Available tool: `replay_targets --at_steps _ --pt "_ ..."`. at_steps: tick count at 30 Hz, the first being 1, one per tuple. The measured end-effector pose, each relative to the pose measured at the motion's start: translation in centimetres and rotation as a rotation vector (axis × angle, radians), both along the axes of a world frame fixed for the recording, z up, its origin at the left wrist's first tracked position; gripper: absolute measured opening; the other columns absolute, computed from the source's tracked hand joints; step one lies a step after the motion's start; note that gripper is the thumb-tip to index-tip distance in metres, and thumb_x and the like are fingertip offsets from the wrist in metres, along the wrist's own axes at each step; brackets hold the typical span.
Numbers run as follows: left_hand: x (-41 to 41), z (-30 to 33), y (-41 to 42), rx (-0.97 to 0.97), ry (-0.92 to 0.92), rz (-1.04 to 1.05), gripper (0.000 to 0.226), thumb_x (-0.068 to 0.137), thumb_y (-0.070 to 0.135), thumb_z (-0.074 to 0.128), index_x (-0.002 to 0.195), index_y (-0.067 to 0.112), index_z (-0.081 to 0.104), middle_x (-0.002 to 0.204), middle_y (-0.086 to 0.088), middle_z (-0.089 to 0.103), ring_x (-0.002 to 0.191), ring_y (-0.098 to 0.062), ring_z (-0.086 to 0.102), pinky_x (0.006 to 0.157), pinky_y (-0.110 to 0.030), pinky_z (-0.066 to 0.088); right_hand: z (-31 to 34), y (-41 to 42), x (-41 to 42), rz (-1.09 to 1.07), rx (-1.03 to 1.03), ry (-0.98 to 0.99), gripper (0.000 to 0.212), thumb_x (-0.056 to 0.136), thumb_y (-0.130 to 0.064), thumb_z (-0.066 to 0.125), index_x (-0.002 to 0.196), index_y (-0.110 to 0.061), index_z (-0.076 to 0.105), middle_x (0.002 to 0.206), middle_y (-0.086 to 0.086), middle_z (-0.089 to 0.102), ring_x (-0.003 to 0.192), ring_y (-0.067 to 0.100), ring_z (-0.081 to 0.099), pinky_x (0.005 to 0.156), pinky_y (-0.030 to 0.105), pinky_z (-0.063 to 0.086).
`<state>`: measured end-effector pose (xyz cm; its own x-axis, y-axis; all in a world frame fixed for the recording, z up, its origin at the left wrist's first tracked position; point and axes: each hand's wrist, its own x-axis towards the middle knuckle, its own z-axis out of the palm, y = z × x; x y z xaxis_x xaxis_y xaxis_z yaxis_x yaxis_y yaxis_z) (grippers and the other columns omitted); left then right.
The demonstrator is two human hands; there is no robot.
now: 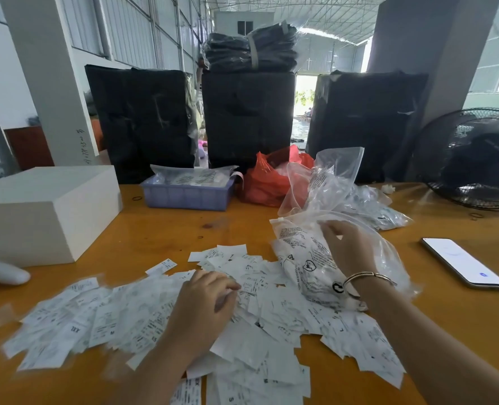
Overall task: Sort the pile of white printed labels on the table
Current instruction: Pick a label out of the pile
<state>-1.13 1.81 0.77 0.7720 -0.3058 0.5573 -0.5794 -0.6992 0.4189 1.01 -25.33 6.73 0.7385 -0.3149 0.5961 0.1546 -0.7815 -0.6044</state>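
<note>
Left hand (205, 299) lower centre, grip loosely curled on scattered white printed paper labels (143, 314); right hand (349, 247) centre right, fingers relaxed on clear printed plastic bag (303, 258); orange wooden bench (166, 229).

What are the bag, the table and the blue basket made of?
The bag under the right hand looks like thin clear plastic: it is see-through, shiny and crinkled, with black print. The table seems to be varnished wood, orange-brown and glossy, though it could be a laminate. The blue basket looks like stiff matt plastic with slotted walls.

Bright daylight, blown-out doorway (305, 103), motion-blurred labels (102, 314), warped edges.
</note>
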Motion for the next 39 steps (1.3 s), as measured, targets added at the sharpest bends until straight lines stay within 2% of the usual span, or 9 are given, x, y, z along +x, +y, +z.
replay_targets --at_steps 2,4,11,16,21,24,27,31,39 --pt "0.0 0.2 -0.1 -0.126 0.045 0.024 0.020 0.095 0.033 0.052 0.109 0.029 0.066 0.109 0.016 0.061 0.109 -0.004 0.050 0.096 -0.032 0.042 0.9 2.5 -0.7 0.208 0.102 -0.019 0.010 0.091 -0.019 0.060 0.093 -0.022 0.070 0.077 -0.011 0.065 0.063 -0.002 0.055 0.059 0.009 0.041" --pt "-0.1 0.5 0.0 -0.266 0.056 0.049 0.028 0.095 0.042 0.046 0.116 0.030 0.060 0.116 0.013 0.059 0.114 -0.006 0.050 0.100 -0.034 0.042 1.0 5.4 -1.6 0.404 0.130 0.061 0.009 0.090 -0.018 0.061 0.087 -0.026 0.064 0.072 -0.013 0.063 0.059 -0.003 0.057 0.056 0.010 0.045" --pt "-0.4 1.1 1.0 -0.307 0.048 -0.004 0.061 0.089 0.037 0.061 0.142 0.032 0.032 0.135 0.030 0.034 0.125 0.020 0.028 0.098 -0.001 0.024 -2.5 12.4 -3.3 0.679 0.282 0.312 0.019 0.089 -0.002 0.057 0.088 -0.020 0.064 0.078 -0.001 0.068 0.071 0.003 0.065 0.075 0.022 0.055" --pt "-0.3 1.0 1.0 -0.153 -0.029 0.014 0.044 0.083 0.019 0.073 0.124 0.028 0.059 0.104 0.029 0.050 0.109 -0.009 0.051 0.094 -0.030 0.042 -3.8 12.9 -3.2 0.681 0.308 0.304 0.024 0.087 0.002 0.055 0.090 -0.019 0.065 0.073 -0.010 0.063 0.061 -0.009 0.057 0.059 0.009 0.042" --pt "0.0 0.7 0.7 -0.250 0.080 0.038 0.021 0.084 0.017 0.072 0.101 0.029 0.066 0.085 0.015 0.061 0.088 0.000 0.056 0.072 -0.009 0.042 -4.5 12.2 -2.8 0.585 0.357 0.212 0.021 0.091 -0.009 0.057 0.089 -0.030 0.061 0.078 -0.004 0.066 0.061 -0.004 0.054 0.057 0.012 0.039" --pt "0.0 0.5 0.6 -0.365 0.087 0.077 0.017 0.085 0.020 0.070 0.088 0.034 0.061 0.088 0.011 0.064 0.089 0.001 0.058 0.074 -0.009 0.044 -4.8 11.6 -2.2 0.297 0.117 0.108 0.017 0.092 -0.015 0.054 0.095 -0.027 0.067 0.093 -0.010 0.066 0.087 0.002 0.056 0.076 0.021 0.043" --pt "0.1 0.4 0.6 -0.412 0.080 0.107 0.020 0.087 0.021 0.068 0.081 0.037 0.058 0.084 0.015 0.063 0.087 0.001 0.057 0.072 -0.011 0.044 -5.5 11.5 -1.8 0.160 -0.296 0.373 0.033 0.094 -0.028 0.043 0.124 -0.025 0.057 0.125 -0.008 0.057 0.122 0.015 0.044 0.102 0.033 0.030" --pt "0.6 0.1 0.7 -0.437 0.093 0.140 0.008 0.090 0.026 0.063 0.083 0.029 0.064 0.083 0.014 0.064 0.085 0.001 0.057 0.067 -0.009 0.042 -5.6 11.9 -1.7 0.156 -0.456 0.435 0.033 0.094 -0.030 0.035 0.117 -0.024 0.059 0.119 -0.005 0.061 0.116 0.018 0.049 0.097 0.034 0.028" --pt "0.4 0.3 0.6 -0.486 0.150 0.086 0.016 0.092 0.025 0.059 0.089 0.040 0.062 0.084 0.015 0.068 0.087 0.009 0.057 0.068 -0.006 0.044 -6.1 12.1 -1.3 0.312 -0.090 0.342 0.043 0.090 -0.012 0.049 0.131 -0.025 0.054 0.115 -0.004 0.056 0.111 0.016 0.049 0.099 0.034 0.034"
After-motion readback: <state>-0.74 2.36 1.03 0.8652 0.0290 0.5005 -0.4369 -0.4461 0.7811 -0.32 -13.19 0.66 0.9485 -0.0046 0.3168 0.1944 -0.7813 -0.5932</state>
